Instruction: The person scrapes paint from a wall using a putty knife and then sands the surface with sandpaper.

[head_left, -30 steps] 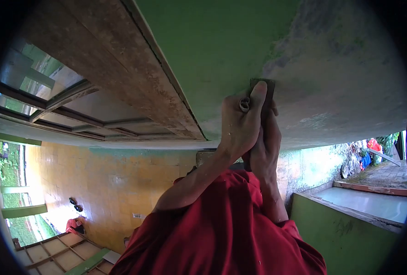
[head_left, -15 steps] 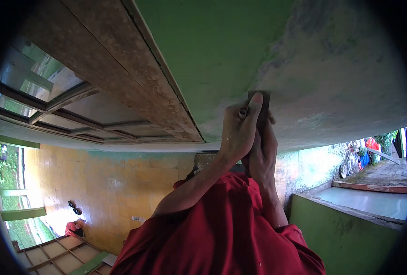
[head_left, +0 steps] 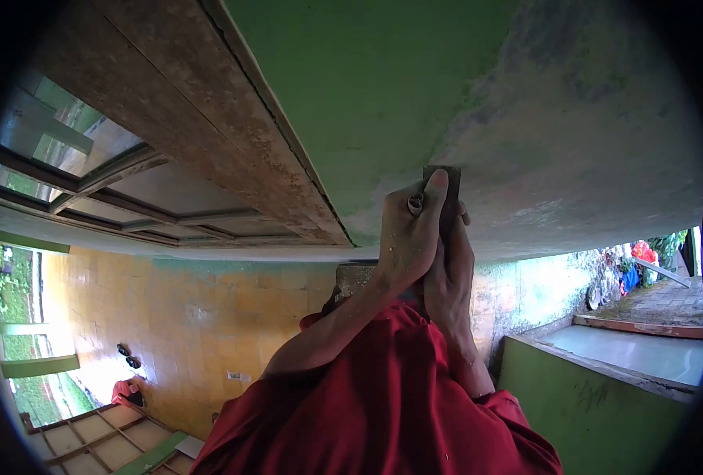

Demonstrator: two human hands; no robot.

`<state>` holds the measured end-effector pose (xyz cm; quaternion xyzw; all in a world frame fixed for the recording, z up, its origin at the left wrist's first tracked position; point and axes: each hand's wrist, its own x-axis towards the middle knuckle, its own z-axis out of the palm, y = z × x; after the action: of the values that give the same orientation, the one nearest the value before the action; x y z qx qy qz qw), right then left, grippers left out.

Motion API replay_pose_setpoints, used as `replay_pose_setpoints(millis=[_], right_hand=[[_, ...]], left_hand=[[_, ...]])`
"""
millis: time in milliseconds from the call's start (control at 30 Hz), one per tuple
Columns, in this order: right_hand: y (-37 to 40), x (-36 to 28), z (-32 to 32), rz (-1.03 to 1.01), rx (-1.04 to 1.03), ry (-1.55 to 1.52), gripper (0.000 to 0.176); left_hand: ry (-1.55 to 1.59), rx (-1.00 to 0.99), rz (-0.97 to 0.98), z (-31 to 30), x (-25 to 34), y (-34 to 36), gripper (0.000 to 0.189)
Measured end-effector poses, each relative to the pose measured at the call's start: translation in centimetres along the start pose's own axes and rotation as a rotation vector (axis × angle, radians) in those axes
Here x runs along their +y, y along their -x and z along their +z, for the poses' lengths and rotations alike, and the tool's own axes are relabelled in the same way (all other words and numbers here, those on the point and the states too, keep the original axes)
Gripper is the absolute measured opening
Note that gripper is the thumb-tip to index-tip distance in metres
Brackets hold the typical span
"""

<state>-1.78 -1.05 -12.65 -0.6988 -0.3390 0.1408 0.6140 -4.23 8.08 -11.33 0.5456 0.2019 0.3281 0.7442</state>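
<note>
A dark, flat rectangular block [head_left: 451, 176] is held edge-on at the wall [head_left: 557, 150], where green paint meets a pale, bare patch. My left hand [head_left: 412, 229] is closed around its left side, thumb lying along the block. From the other side my right hand [head_left: 451, 265] closes on it, with fingertips showing at its right edge. Both hands are pressed close together, and much of the block is hidden between them. Pale specks dot my left forearm.
Left of the green paint is a worn brown wooden frame [head_left: 233, 119] with glass panes. Yellowish tiles [head_left: 193, 317] cover the floor, with dark footwear [head_left: 128, 356] on them. A low green wall [head_left: 589, 396] stands at right, and red and blue items [head_left: 636, 261] lie outside.
Both hands and the block have shifted slightly toward my body and a little to the left along the wall. The grip looks the same.
</note>
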Motion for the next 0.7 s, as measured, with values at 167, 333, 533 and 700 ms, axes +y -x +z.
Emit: replay_pose_setpoints(millis=[167, 333, 533, 700], right_hand=[[-0.1, -0.1, -0.1, 0.066, -0.038, -0.027, 0.039], [0.1, 0.1, 0.2, 0.091, -0.026, -0.061, 0.039], [-0.4, 1.1, 0.5, -0.018, 0.007, -0.015, 0.038], [-0.3, 1.1, 0.6, -0.011, -0.008, -0.059, 0.037]], left_hand=[[0.01, -0.013, 0.018, 0.0, -0.1, -0.1, 0.052], [0.021, -0.012, 0.018, -0.2, -0.4, 0.1, 0.052], [-0.039, 0.015, 0.013, -0.1, -0.1, -0.1, 0.053], [-0.082, 0.011, 0.024, -0.4, -0.1, -0.1, 0.053]])
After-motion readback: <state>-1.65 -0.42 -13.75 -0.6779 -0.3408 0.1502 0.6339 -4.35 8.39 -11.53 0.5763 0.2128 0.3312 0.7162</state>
